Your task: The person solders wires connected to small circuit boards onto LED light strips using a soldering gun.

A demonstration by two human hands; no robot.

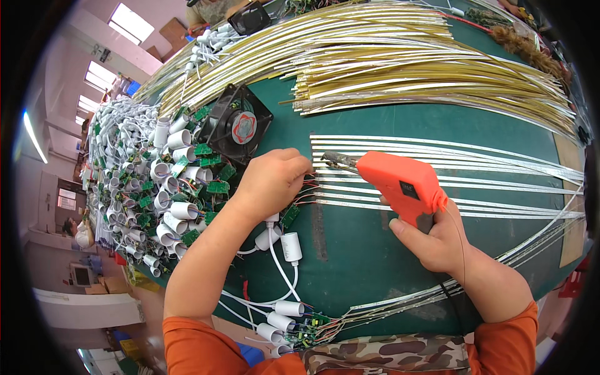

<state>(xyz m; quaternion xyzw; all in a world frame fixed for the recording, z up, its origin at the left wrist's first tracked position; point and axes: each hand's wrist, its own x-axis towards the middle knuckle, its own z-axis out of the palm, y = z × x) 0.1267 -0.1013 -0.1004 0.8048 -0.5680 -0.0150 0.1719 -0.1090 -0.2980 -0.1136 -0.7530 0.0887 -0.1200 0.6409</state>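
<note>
In my right hand (437, 240) is a red-orange soldering gun (394, 178), its grip wrapped by my fingers. Its metal tip points left, just above the left ends of several thin white LED strips (500, 215) laid side by side on a green table (375, 262). At those same ends my left hand (272, 178) is closed in a pinch, with thin red and dark wires (305, 199) coming out near the fingertips. What exactly the fingers grip is partly hidden. Below that hand lie a small green circuit board (290, 216) and a white cylindrical cap (291, 247) on a white cord.
A large heap of white caps (184, 210) with green boards lies to the left. Beside it stands a black square fan (237, 122). Thick bundles of yellow-white strips (431, 81) cover the far side. Close to my body, strips wired to boards and white caps (289, 308) run along the edge.
</note>
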